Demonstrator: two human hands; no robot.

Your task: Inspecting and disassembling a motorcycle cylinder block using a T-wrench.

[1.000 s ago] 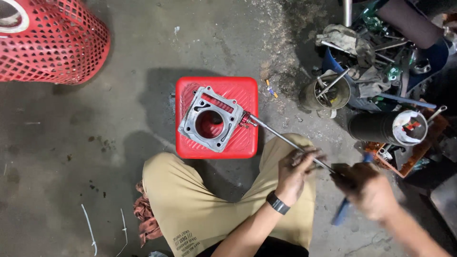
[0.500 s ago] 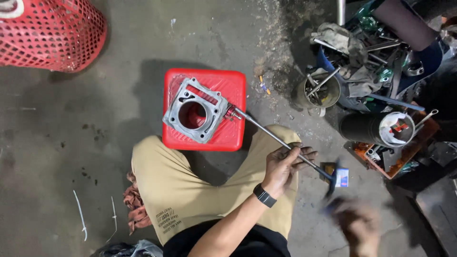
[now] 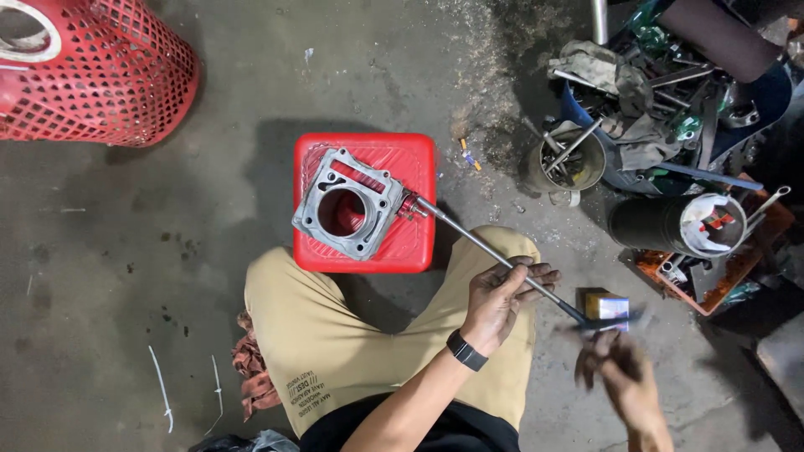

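I count one grey cylinder block on one red stool, one long rod running from the block's side. My left hand has its grip wrapped round the rod. Beyond the stool sits one tool can. My right hand is blurred; I cannot tell its grip

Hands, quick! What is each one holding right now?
Left hand: closed around the long metal rod that reaches to the grey engine cylinder.
Right hand: blurred at the rod's dark handle end; grip cannot be told.
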